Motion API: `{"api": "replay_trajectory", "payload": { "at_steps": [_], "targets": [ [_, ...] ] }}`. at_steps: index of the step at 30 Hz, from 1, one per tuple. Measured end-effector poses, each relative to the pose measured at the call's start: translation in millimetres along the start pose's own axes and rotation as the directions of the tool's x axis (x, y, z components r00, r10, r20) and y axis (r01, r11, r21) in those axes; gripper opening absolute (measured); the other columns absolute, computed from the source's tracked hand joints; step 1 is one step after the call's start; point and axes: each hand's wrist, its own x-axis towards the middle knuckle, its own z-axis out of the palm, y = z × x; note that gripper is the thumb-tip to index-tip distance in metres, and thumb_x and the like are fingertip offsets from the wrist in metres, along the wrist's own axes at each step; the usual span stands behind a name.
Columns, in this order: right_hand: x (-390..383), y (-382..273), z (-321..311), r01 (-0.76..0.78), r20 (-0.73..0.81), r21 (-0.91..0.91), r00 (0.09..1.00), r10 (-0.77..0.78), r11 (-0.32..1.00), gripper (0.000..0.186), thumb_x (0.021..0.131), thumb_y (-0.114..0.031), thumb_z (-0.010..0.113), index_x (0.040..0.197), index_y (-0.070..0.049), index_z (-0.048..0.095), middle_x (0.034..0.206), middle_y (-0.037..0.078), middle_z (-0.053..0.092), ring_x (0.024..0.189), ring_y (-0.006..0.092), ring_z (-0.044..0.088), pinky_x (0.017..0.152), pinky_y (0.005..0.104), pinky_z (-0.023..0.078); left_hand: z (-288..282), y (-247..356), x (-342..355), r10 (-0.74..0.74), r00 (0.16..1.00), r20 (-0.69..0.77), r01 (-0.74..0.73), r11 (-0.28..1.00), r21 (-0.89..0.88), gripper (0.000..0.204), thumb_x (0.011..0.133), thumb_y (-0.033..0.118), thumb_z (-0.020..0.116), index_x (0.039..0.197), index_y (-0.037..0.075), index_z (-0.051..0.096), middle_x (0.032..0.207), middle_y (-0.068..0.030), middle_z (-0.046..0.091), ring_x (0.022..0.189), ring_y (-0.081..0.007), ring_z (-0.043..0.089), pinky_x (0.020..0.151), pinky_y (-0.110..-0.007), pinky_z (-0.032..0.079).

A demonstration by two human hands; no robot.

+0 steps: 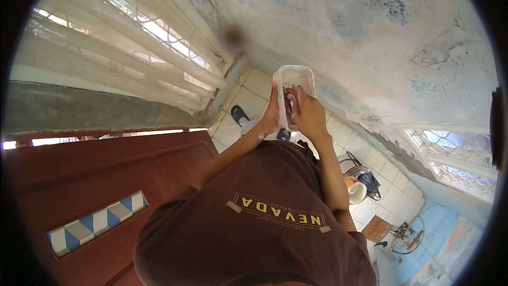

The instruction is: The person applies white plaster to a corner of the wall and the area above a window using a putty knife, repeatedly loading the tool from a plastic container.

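A long white plastic tub (309, 77), smeared with whitish residue, is held out in front of my body. Along its left side my left hand (272, 112) grips the wall, fingers behind the rim. My right hand (310, 112) reaches into the tub with its fingers curled round a small reddish and dark tool, whose kind is mostly hidden by the hand. Some pale material coats the inside of the tub.
A patchy wall (349, 47) rises close ahead and to the right. Sheer curtains (121, 37) cover a window at left, above a red-brown door (169, 164). On the tiled floor stand a white-and-orange bucket (356, 190) and a black bag (372, 184); a brown board (377, 229) lies farther right.
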Motion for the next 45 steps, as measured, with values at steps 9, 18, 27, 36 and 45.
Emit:
{"api": "replay_trajectory", "payload": {
  "at_steps": [9, 18, 27, 36, 45],
  "targets": [
    [11, 13, 12, 0.0, 0.083, -0.079, 0.997, 0.006, 0.997, 0.029, 0.096, -0.011, 0.055, 0.123, -0.003, 0.056, 0.1, 0.021, 0.072, 0.089, 0.0436, 0.069, 0.076, 0.0533, 0.053, -5, 4, -11, 0.023, 0.996, -0.086, -0.027, 0.999, -0.046, 0.089, 0.097, 0.079, 0.028, 0.156, 0.013, 0.036, 0.145, -0.0098, 0.053, 0.13, -0.0265, 0.055, 0.111, -0.045, 0.047],
    [24, -16, 33, 0.112, 0.075, 0.041, 0.991, -0.114, 0.993, 0.024, 0.099, -0.014, 0.055, 0.115, 0.004, 0.06, 0.086, 0.025, 0.07, 0.077, 0.0436, 0.069, 0.066, 0.0498, 0.053, -25, 31, -35, 0.072, 0.974, -0.213, -0.06, 0.996, 0.064, 0.087, 0.098, 0.077, 0.024, 0.157, 0.014, 0.033, 0.152, -0.0101, 0.049, 0.135, -0.0261, 0.054, 0.114, -0.046, 0.045],
    [79, -55, 71, 0.234, 0.077, 0.038, 0.969, -0.237, 0.971, 0.021, 0.097, -0.013, 0.059, 0.111, 0.002, 0.06, 0.089, 0.024, 0.069, 0.078, 0.045, 0.067, 0.066, 0.0507, 0.052, -59, 93, -31, 0.123, 0.977, -0.175, -0.144, 0.983, -0.112, 0.083, 0.098, 0.077, 0.028, 0.156, 0.017, 0.037, 0.147, -0.0089, 0.053, 0.131, -0.0262, 0.056, 0.112, -0.046, 0.046],
    [144, -124, 87, 0.221, 0.115, -0.044, 0.97, -0.214, 0.974, 0.015, 0.097, -0.014, 0.057, 0.108, -0.004, 0.061, 0.084, 0.025, 0.068, 0.077, 0.0445, 0.068, 0.066, 0.0526, 0.054, -93, 171, -11, 0.258, 0.964, -0.055, -0.263, 0.961, -0.089, 0.082, 0.101, 0.074, 0.028, 0.155, 0.014, 0.036, 0.148, -0.0103, 0.052, 0.131, -0.0257, 0.056, 0.111, -0.043, 0.047],
    [184, -166, 110, 0.232, 0.055, -0.03, 0.972, -0.23, 0.972, 0.019, 0.095, -0.011, 0.061, 0.111, -0.002, 0.061, 0.09, 0.023, 0.07, 0.079, 0.0447, 0.068, 0.068, 0.0496, 0.054, -130, 223, 1, 0.291, 0.956, -0.025, -0.29, 0.934, -0.209, 0.085, 0.098, 0.076, 0.033, 0.153, 0.012, 0.038, 0.142, -0.0101, 0.055, 0.128, -0.0261, 0.056, 0.11, -0.044, 0.047]
  ]
}}
